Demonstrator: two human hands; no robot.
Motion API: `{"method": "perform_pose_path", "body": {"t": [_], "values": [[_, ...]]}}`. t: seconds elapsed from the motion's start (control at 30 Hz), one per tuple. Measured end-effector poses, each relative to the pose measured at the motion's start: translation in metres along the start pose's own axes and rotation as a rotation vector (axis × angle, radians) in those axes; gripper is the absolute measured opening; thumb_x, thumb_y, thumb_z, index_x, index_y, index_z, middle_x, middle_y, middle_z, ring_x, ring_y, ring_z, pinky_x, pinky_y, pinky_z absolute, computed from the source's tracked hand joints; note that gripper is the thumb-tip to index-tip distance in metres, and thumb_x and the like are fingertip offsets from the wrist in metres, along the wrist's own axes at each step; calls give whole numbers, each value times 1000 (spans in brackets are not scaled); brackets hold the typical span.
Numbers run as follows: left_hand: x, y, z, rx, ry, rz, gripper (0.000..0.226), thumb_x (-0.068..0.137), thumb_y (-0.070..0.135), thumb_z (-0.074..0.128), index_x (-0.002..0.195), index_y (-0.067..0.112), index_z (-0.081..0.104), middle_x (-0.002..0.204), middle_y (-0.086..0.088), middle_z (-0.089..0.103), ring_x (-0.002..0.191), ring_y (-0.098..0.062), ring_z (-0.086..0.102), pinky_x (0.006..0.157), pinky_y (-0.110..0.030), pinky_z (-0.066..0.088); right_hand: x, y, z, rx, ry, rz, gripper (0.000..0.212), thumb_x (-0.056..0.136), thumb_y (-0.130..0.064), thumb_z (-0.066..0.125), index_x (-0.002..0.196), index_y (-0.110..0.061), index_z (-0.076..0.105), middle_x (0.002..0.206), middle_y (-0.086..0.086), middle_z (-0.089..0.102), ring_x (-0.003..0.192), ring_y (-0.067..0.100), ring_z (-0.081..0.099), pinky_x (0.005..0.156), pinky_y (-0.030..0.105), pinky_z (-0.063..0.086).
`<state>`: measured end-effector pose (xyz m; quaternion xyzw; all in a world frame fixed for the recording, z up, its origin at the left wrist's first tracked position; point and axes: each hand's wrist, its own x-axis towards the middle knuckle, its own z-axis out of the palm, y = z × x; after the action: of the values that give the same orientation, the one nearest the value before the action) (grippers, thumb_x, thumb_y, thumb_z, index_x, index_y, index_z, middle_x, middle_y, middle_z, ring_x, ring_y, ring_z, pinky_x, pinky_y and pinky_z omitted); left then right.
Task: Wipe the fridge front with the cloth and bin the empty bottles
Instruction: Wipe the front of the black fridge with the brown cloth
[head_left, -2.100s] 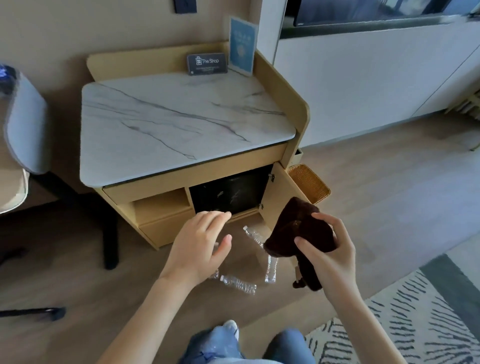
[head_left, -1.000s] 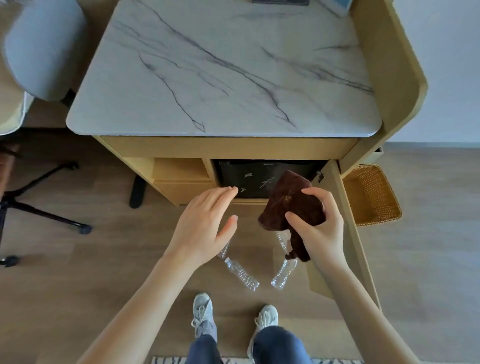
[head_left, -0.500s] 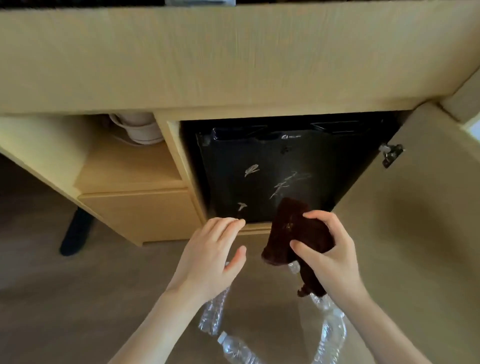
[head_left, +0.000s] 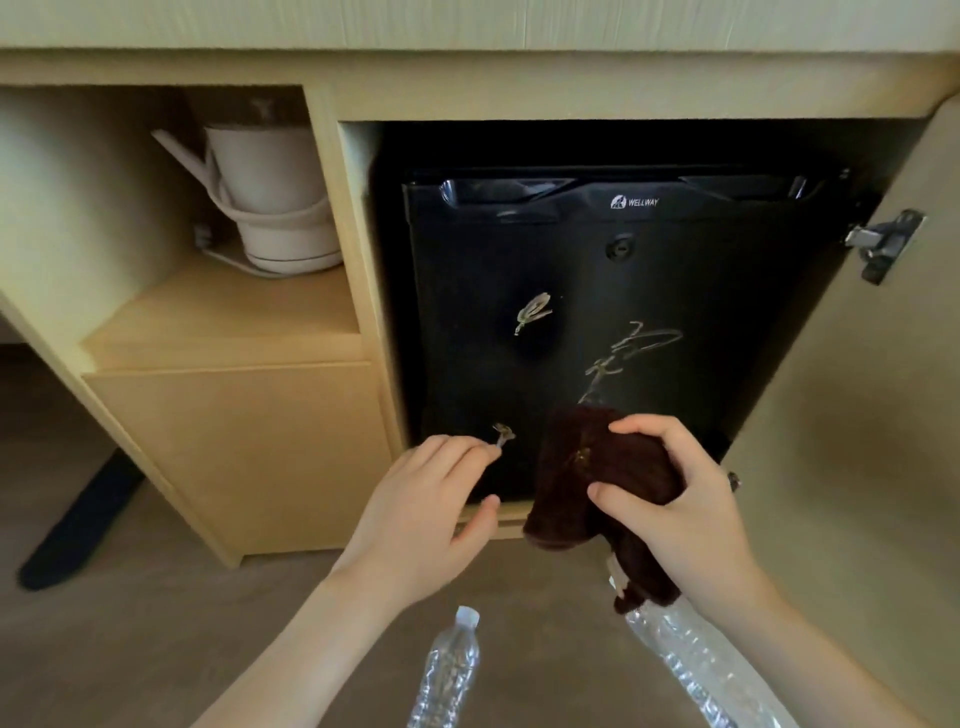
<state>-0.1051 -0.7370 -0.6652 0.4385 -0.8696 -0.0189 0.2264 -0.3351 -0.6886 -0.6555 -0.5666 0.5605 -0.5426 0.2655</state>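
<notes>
A black mini fridge (head_left: 675, 291) sits inside the wooden cabinet, its front marked with pale smears (head_left: 631, 348). My right hand (head_left: 680, 509) grips a bunched dark brown cloth (head_left: 587, 473) close to the fridge's lower front. My left hand (head_left: 421, 514) hovers open beside it, fingertips near a small smear at the fridge's lower left. Two clear empty bottles lie on the floor below: one (head_left: 447, 670) under my left wrist, another (head_left: 696, 665) partly hidden under my right forearm.
The open cabinet door (head_left: 852, 467) stands at the right with a metal hinge (head_left: 883, 241). A white kettle (head_left: 270, 202) sits in the left cubby above a closed drawer front (head_left: 244, 447). A dark chair foot (head_left: 78, 525) rests on the floor at left.
The view has dropped and closed in from above the marble top to the fridge front. Both hands came forward with it, the cloth now near the fridge's lower edge.
</notes>
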Motion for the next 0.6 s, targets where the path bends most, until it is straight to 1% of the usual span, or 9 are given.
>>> {"method": "perform_pose_path", "body": {"t": [0.1,0.23,0.33,0.4,0.47,0.5,0.53,0.57,0.6], "values": [[28,-1,-21,11,62,48,47,93,37,43,133,18,56,130,7,58,123,-11,49,102,-27,42,20,-22,-10,3,27,-77,52,71,-1,84,108,-33,65,99,-14,69,91,3,67,70,9,50],[77,-3,-53,41,225,141,45,91,25,59,135,16,56,135,4,57,128,-13,48,108,-30,39,60,-59,-31,-40,-16,-242,51,74,-2,82,109,-35,65,103,-15,68,94,3,67,70,11,52],[104,-12,-70,46,410,114,47,87,19,65,134,15,58,137,3,55,130,-14,47,109,-31,39,93,-75,-41,-118,8,-374,51,78,-7,79,115,-37,60,107,-16,66,98,3,66,73,11,52],[114,-20,-71,67,505,84,50,85,17,67,134,15,57,139,2,53,132,-14,44,109,-30,37,116,-75,-37,-140,44,-420,55,80,-9,76,121,-37,54,108,-17,65,101,0,65,76,9,51],[118,-28,-63,102,552,92,54,83,15,68,136,15,56,143,3,50,137,-15,40,111,-30,34,133,-66,-22,-146,104,-437,59,82,-9,76,124,-35,45,109,-16,62,103,-2,63,81,12,52],[119,-32,-57,121,558,98,56,82,14,69,136,16,55,145,3,48,139,-15,38,112,-30,33,139,-58,-12,-165,148,-440,60,82,-10,77,125,-33,41,113,-14,60,106,0,61,87,15,53],[119,-36,-51,137,558,103,58,81,14,70,137,16,54,146,3,47,140,-16,36,113,-30,31,143,-50,0,-202,214,-454,62,83,-11,77,129,-29,39,119,-9,56,109,3,58,93,17,50],[120,-40,-44,152,557,105,61,81,13,71,138,16,53,147,3,46,142,-17,34,115,-30,28,146,-41,11,-259,299,-481,64,83,-13,77,133,-22,39,124,-4,51,112,7,51,97,16,44],[119,-45,-37,165,559,108,63,80,13,71,140,16,51,149,3,44,143,-17,33,116,-29,25,149,-33,22,-311,390,-500,67,82,-16,77,137,-16,39,128,2,44,115,10,43,97,13,37]]}}
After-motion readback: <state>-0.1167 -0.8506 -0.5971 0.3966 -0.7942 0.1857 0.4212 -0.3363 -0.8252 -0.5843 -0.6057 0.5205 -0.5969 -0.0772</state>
